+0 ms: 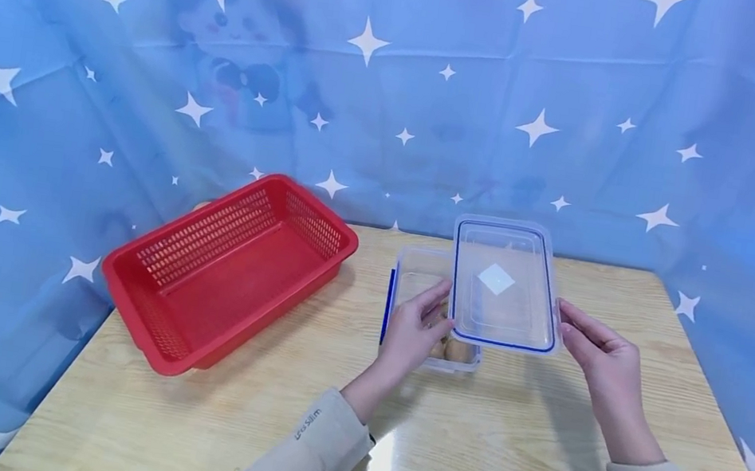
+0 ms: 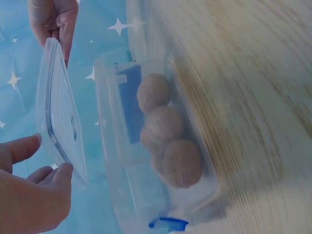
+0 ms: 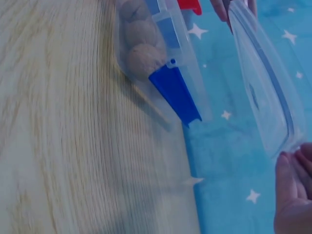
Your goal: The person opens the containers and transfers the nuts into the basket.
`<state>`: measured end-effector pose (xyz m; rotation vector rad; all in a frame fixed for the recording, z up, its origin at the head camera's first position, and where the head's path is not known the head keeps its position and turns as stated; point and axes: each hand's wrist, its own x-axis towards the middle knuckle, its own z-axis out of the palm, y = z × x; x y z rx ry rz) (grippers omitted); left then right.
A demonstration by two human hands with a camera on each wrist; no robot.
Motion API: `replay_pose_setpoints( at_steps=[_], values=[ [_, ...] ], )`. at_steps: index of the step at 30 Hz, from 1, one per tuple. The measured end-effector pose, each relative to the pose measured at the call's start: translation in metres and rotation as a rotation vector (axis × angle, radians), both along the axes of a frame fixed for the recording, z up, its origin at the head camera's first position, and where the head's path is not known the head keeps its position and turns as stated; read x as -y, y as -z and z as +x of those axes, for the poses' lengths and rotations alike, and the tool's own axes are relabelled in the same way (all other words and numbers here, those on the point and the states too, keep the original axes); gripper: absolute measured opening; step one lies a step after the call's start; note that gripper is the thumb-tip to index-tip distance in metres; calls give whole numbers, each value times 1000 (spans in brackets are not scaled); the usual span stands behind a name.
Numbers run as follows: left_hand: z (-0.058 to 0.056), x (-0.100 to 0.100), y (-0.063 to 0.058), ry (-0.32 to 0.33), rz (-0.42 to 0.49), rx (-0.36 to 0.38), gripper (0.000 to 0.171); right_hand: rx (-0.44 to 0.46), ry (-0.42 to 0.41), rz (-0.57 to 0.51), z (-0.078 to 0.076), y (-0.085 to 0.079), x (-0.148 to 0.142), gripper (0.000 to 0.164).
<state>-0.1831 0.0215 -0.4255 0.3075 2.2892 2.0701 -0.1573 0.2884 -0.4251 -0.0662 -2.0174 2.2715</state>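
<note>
A clear lid [image 1: 508, 286] with a blue seal line and a white diamond-shaped label is held raised over the table. My left hand [image 1: 410, 333] pinches its left edge near the lower corner, while my right hand [image 1: 602, 360] pinches the right edge between thumb and fingers. Below and left of the lid stands a clear plastic food container [image 1: 424, 262] with blue side clips, partly hidden by the lid and left hand. Inside it lie several round, light-brown things [image 2: 163, 122], slightly wrinkled; I cannot tell their kind. The lid [image 3: 261, 78] is apart from the container in both wrist views.
To the left, a red plastic basket [image 1: 215, 358] with perforated walls sits on the wooden table [image 1: 462, 457]. A blue curtain [image 1: 429, 74] with white stars hangs behind the table and along its sides.
</note>
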Motion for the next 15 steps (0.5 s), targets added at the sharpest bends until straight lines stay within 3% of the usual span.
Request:
replay_pose_setpoints(
  at_steps=[8, 15],
  values=[
    [2, -17, 3, 36, -63, 0, 57, 22, 37, 14, 5, 0, -15, 40],
    [1, -24, 5, 36, -69, 74, 59, 39, 53, 40, 3, -2, -24, 41]
  ],
)
